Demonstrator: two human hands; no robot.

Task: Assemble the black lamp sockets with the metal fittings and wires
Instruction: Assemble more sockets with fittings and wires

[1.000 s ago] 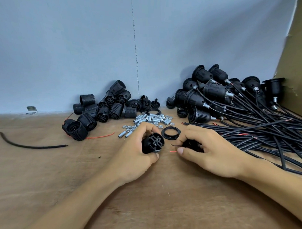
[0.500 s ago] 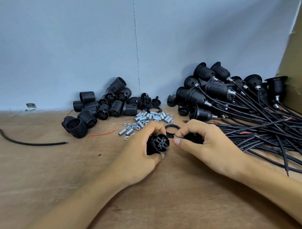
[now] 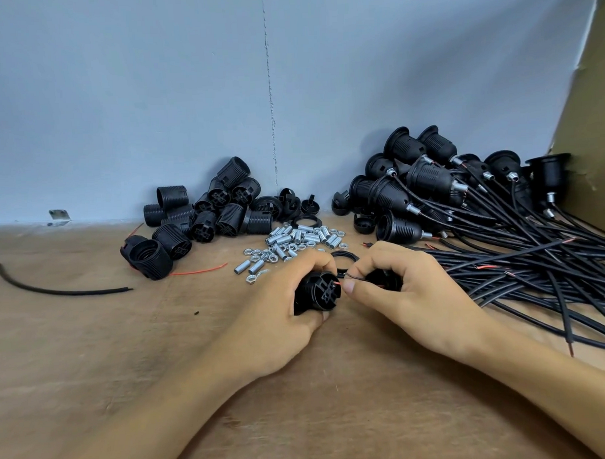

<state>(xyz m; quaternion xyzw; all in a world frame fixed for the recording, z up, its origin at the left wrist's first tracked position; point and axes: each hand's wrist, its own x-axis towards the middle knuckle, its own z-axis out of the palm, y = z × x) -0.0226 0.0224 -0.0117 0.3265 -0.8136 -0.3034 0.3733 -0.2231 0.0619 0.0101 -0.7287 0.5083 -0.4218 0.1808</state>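
Landmark: scatter of small silver threaded metal tubes and nuts (image 3: 294, 240) on the brown wooden tabletop (image 3: 127, 355).

Left hand (image 3: 280, 309) is just in front of the scatter, fingers curled round a black ribbed plastic lamp socket body (image 3: 318, 292). It is gripped firmly, with the slotted terminal end facing the right hand.

Right hand (image 3: 409, 294) is in front and slightly right of the scatter. Thumb and forefinger pinch a thin black wire with a red tip (image 3: 356, 279), and the tip is touching the socket's terminal face. The other fingers wrap a small black part (image 3: 385, 278) – can't tell what it is.

Flat black plastic ring (image 3: 345, 257) lies at the scatter's near right edge, between the two hands and partly hidden.

Heap of loose black threaded socket shells (image 3: 204, 212) sits left of and behind the scatter. Stack of wired black sockets (image 3: 430, 183) is to its right, their black cables (image 3: 535, 265) fanning further right.

Loose red wire strand (image 3: 199, 269) lies just left of the scatter; a short black cable offcut (image 3: 56, 289) lies far left. Grey-blue wall (image 3: 152, 97) behind – brown cardboard sheet (image 3: 592, 116) far right.
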